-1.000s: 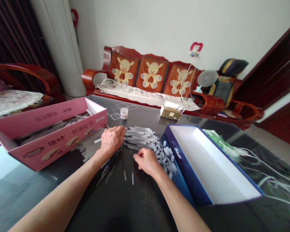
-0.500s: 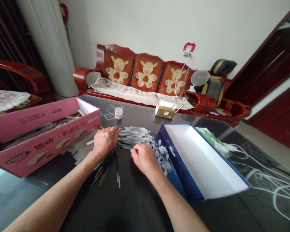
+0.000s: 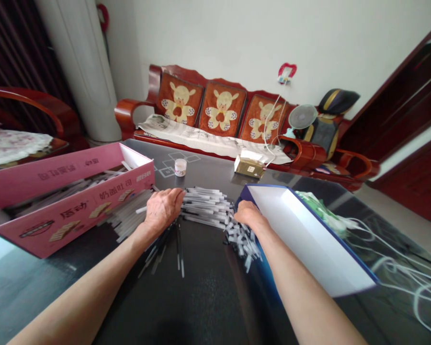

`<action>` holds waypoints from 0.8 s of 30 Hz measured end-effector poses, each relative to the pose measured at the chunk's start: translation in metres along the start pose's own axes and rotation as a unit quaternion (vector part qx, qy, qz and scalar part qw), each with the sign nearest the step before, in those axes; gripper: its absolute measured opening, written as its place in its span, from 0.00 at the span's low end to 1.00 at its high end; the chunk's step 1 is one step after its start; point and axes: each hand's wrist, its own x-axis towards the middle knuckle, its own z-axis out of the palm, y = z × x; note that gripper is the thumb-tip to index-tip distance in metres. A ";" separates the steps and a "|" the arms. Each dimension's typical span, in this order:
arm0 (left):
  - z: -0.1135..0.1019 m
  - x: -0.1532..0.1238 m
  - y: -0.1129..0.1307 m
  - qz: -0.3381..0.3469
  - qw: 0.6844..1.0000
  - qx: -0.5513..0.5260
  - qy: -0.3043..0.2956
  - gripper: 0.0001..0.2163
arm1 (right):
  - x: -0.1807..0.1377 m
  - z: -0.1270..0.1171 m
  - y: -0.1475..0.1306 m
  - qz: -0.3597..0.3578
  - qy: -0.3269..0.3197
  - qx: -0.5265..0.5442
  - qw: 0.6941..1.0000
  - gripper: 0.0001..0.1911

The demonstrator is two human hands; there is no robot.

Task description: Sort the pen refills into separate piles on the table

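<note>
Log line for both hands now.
left hand: at left end of strip bundle | right hand: by short pieces | blue box: beside pieces

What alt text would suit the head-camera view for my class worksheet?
A person's left hand is at one end of some pale strips, the right hand by short pieces heaped on a dark table. A pink box is left, a blue box right.

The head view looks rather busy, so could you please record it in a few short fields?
Left hand: curled, at the left end of the central strips; grip hidden
Right hand: curled, by the short pieces and blue box; grip unclear
Pink box: at left, holding more strips
White cup: beyond the central strips
</note>
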 end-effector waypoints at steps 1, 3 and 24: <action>0.000 0.000 0.000 0.002 1.000 -0.001 -0.002 0.18 | 0.002 -0.001 0.000 0.001 0.000 -0.002 1.000 0.22; 0.000 -0.001 0.001 0.004 1.000 -0.002 -0.007 0.18 | 0.005 -0.003 0.000 0.001 -0.001 -0.006 1.000 0.23; 0.002 -0.002 0.001 0.008 1.000 -0.004 -0.015 0.17 | 0.013 -0.012 0.001 -0.024 0.017 0.006 1.000 0.12</action>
